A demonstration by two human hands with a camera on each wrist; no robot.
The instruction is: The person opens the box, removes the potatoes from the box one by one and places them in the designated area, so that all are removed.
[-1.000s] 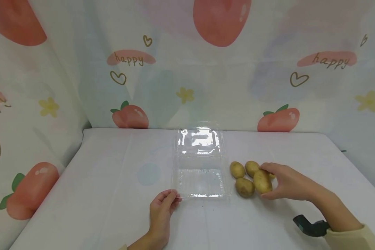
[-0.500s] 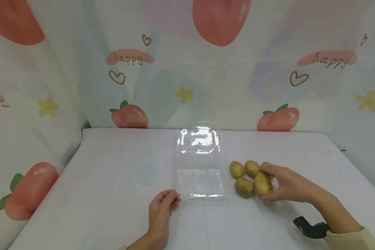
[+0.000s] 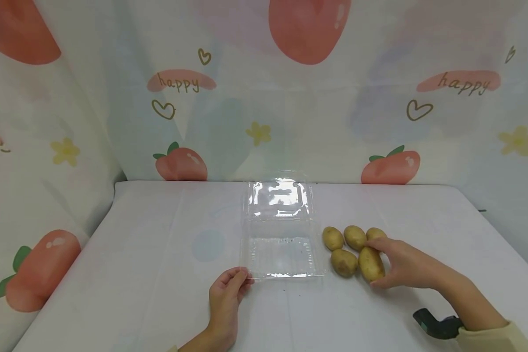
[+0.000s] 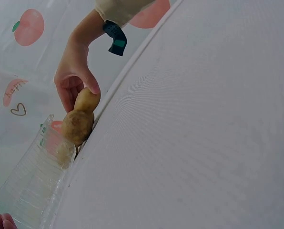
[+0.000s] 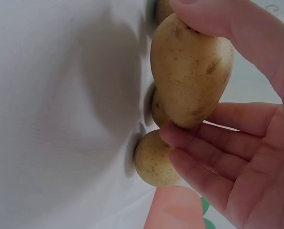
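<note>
My right hand (image 3: 407,263) holds a yellow-brown potato (image 3: 371,264) between thumb and fingertips. Close up in the right wrist view, this potato (image 5: 192,71) has the thumb on one end and fingertips at the other. Several more potatoes lie beside it, among them a darker one (image 3: 344,263) just to its left and a small one (image 3: 376,233) behind the hand. My left hand (image 3: 229,298) pinches the near left corner of a clear plastic clamshell box (image 3: 281,277), whose lid (image 3: 281,198) is folded back. Only fingertips (image 4: 6,220) of the left hand show in the left wrist view.
The white table (image 3: 158,274) meets a patterned curtain (image 3: 317,127) at its back edge and left side. A black strap (image 3: 437,325) sits on the right wrist beside a pale sleeve (image 3: 495,340). Dark specks dot the cloth in front of the box.
My right hand has shifted slightly right and toward me with the potato, so the small potato behind it shows more. The left hand keeps its pinch on the box corner.
</note>
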